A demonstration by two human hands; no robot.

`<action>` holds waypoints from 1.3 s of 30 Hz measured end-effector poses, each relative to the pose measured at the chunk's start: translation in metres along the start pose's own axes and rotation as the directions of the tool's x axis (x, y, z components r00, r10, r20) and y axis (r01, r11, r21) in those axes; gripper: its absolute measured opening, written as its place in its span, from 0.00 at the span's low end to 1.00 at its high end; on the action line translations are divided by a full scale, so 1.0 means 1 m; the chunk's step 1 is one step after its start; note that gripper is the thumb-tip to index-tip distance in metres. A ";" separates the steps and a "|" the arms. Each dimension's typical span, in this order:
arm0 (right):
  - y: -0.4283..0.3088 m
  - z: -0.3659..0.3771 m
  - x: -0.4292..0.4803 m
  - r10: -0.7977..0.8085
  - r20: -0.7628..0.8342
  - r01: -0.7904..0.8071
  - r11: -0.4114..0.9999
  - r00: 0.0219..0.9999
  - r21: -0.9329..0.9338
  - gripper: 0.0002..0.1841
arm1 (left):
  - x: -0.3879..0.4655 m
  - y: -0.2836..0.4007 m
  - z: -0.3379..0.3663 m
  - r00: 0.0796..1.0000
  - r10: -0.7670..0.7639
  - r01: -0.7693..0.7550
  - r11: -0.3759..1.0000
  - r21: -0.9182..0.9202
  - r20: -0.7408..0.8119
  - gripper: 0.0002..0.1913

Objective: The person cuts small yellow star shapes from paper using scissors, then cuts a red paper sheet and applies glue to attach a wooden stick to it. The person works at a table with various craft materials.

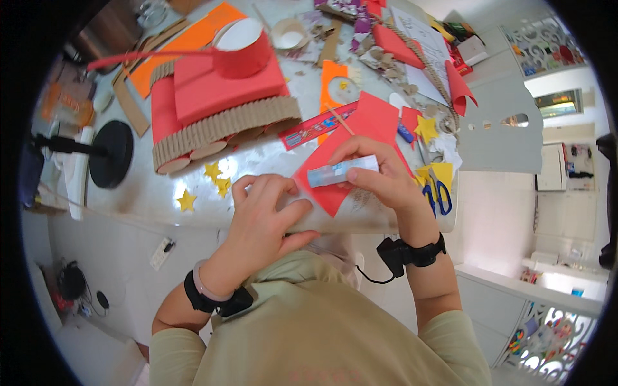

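Note:
My right hand grips a glue stick with a clear, pale blue barrel, held tilted over a sheet of red paper. To its left, my left hand hovers near the table's front edge, fingers apart and slightly bent, with nothing visible in it. Beyond that hand stands a model tank covered in red paper, with corrugated cardboard tracks and a long red barrel. Yellow paper stars lie between the tank and my left hand.
Blue-handled scissors rest on yellow paper at the table's right end, near another yellow star. A printed red strip lies behind the red sheet. Cardboard scraps litter the back. A black round stand base is at left.

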State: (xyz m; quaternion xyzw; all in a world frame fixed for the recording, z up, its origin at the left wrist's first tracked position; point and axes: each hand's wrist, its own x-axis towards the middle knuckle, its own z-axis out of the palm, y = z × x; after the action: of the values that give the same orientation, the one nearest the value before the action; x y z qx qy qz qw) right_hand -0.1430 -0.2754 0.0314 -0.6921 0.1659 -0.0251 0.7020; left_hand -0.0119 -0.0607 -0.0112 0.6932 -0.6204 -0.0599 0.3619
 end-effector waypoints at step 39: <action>0.030 -0.015 0.012 -0.456 -0.254 -0.114 0.313 0.853 -0.943 0.08 | 0.006 -0.012 -0.013 1.000 0.009 -0.009 1.000 0.002 -0.002 0.22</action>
State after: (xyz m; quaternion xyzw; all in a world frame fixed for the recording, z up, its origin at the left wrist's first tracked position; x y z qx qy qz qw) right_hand -0.1415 -0.2922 -0.0007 -0.9502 0.2393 -0.1732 0.0993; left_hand 0.0058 -0.0610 -0.0067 0.6906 -0.6234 -0.0571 0.3621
